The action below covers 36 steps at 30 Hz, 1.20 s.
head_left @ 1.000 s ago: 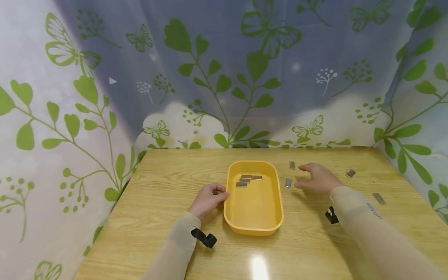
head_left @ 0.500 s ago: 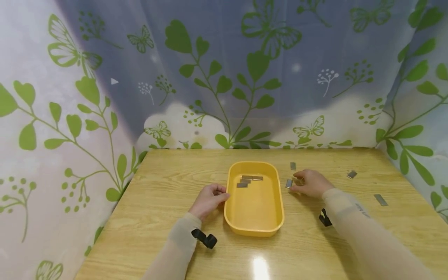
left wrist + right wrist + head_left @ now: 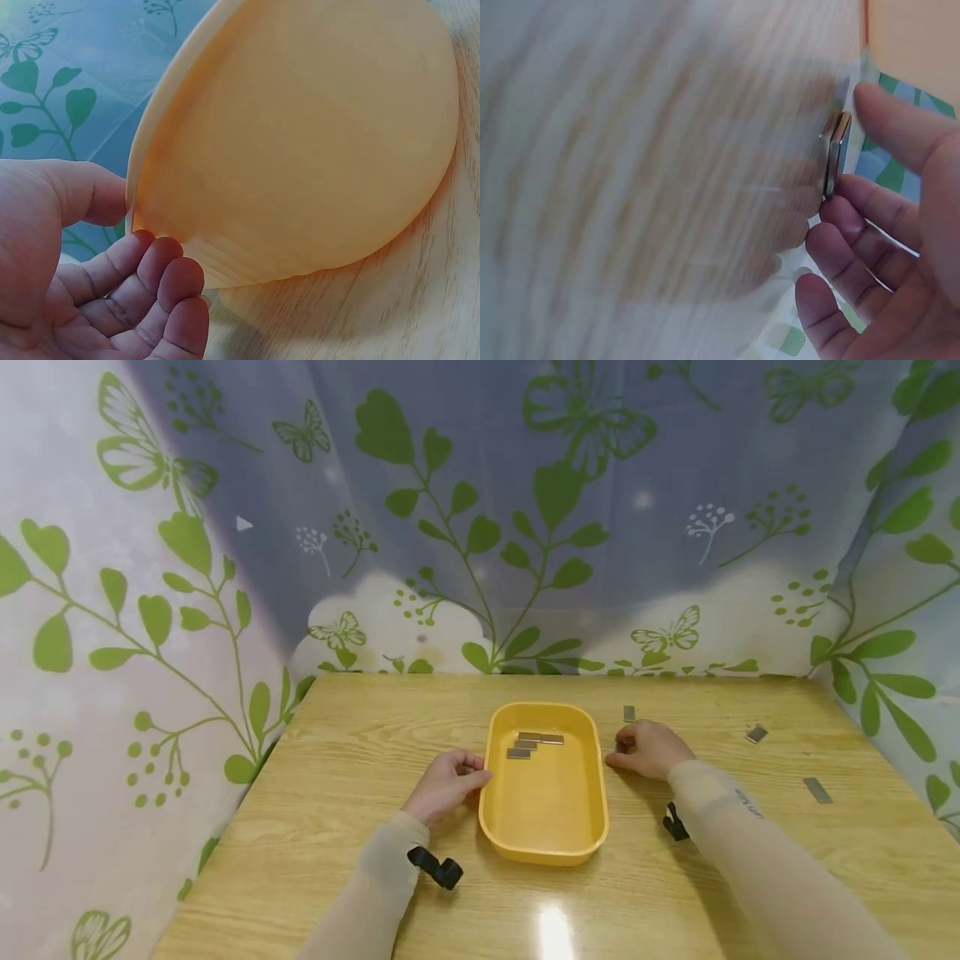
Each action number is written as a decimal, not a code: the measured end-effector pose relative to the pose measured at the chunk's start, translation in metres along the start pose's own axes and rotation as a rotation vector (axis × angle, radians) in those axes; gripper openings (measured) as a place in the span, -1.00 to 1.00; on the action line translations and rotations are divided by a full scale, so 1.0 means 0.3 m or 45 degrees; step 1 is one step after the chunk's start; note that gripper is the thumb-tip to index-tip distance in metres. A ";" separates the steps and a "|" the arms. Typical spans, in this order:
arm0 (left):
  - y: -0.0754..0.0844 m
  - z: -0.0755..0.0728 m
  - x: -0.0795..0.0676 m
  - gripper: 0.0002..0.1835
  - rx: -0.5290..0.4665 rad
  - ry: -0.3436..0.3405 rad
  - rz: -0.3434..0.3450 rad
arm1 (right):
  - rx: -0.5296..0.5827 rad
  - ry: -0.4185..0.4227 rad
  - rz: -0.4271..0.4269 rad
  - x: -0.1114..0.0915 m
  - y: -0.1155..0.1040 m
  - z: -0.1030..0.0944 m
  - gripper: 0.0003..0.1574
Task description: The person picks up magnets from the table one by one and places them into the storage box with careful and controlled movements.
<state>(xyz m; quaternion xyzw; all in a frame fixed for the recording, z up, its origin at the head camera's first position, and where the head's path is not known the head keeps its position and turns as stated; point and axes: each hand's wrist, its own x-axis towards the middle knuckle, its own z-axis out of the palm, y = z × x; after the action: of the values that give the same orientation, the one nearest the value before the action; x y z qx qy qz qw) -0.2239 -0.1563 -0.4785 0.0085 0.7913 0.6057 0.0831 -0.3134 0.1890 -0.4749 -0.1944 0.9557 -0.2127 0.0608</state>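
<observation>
A yellow plastic tray [image 3: 543,810] stands on the wooden table. My left hand [image 3: 444,787] holds its left rim, the thumb at the edge and the curled fingertips against the outer wall, as the left wrist view shows. Several small silver rectangular metal blocks [image 3: 519,753] lie inside, towards the far end. To the right of the tray my right hand [image 3: 648,748] is at another metal block [image 3: 838,156] on the table. In the right wrist view its fingertips touch that block's near end, while the thumb appears slightly apart from it.
One loose metal block [image 3: 629,713] lies just beyond my right hand. Two more, a farther block [image 3: 757,734] and a nearer block [image 3: 817,790], lie to the right on the table [image 3: 352,718]. A leaf-patterned cloth [image 3: 450,635] hangs around the back and sides.
My right hand has moved left and come down around the block beside the tray, its thumb and fingers closer together. The left hand and the tray have stayed in place.
</observation>
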 end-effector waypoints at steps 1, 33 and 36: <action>0.001 0.001 0.000 -0.79 0.005 -0.005 0.005 | 0.000 0.001 0.018 -0.001 -0.002 0.001 -0.61; 0.000 0.001 0.000 -0.81 0.055 -0.002 0.040 | -0.179 0.064 -0.024 -0.160 -0.035 0.005 -0.63; 0.002 -0.001 -0.003 -0.81 0.054 0.002 0.037 | -0.186 0.061 -0.042 -0.187 -0.034 0.003 -0.65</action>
<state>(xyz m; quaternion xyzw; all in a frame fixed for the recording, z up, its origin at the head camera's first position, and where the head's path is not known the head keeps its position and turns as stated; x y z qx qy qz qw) -0.2231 -0.1566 -0.4777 0.0211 0.8039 0.5898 0.0735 -0.2583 0.2025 -0.4693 -0.2088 0.9665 -0.1480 0.0200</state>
